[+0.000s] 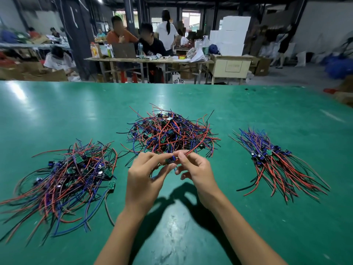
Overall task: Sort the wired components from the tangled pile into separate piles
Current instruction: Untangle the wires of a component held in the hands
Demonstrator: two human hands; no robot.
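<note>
Both forearms were seen reaching forward from the near edge over the green surface [248,115], and the hands were brought together just in front of the tangled pile [170,132]. One wired component [170,160] was held between them: the left hand [142,180] was curled with its fingertips pinching the small body from the left, and the right hand [195,172] was curled with its thumb and forefinger pinching it from the right, a red wire being led up and away over the right forefinger toward the pile. Each grip was narrow and closed on that single piece.

The step in hand was judged to be the freeing and checking of one component lifted from the middle heap. Two sorted heaps were seen well apart from the hands: a loose left pile [65,180] and a neater, combed right pile [275,161] with its wires laid roughly parallel. Which of them the held piece belonged to could not be told. For the next move, the trailing wires would probably need to be drawn clear of the tangle before the piece was carried sideways, lest neighbouring pieces be dragged along.
</note>
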